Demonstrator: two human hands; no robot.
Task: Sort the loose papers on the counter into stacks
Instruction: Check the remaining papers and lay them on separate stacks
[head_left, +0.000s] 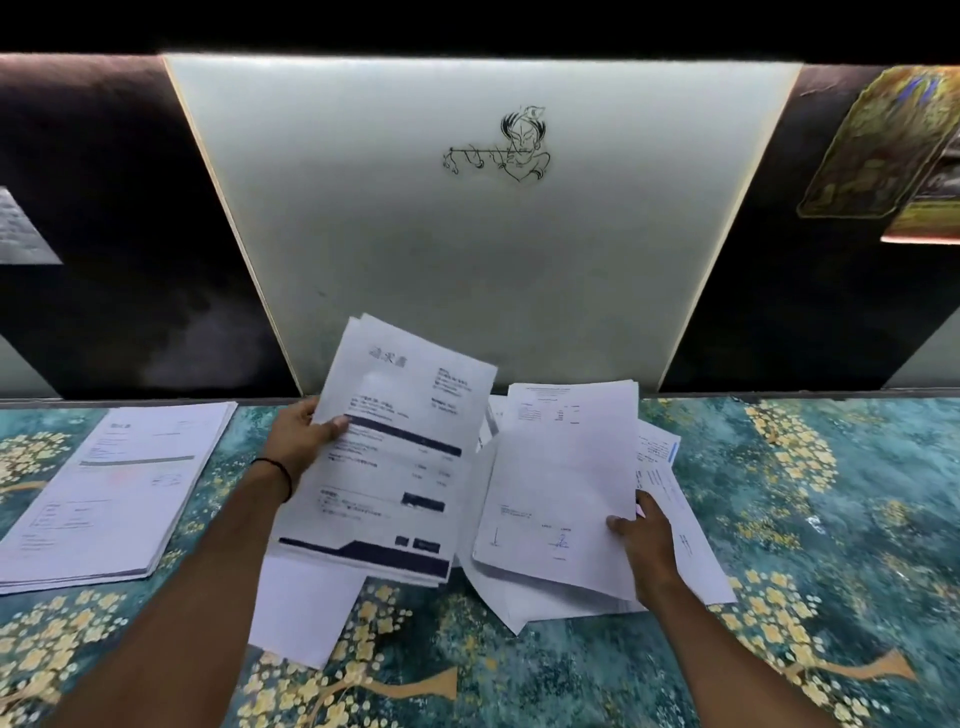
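Observation:
My left hand (304, 434) grips the left edge of a few printed sheets with dark blue bars (395, 452), lifted and tilted above the counter. My right hand (644, 540) pinches the lower right edge of a mostly white sheet with a signature (561, 467), raised off a loose pile of papers (691, 545) in the middle of the counter. A neat stack of printed papers (109, 483) lies flat at the left. A blank sheet (301, 613) pokes out below the held sheets.
The counter (831, 519) has a teal surface with gold tree patterns. A white panel with a line drawing (493, 208) stands against the dark back wall. Colourful pictures (883, 150) hang at the upper right.

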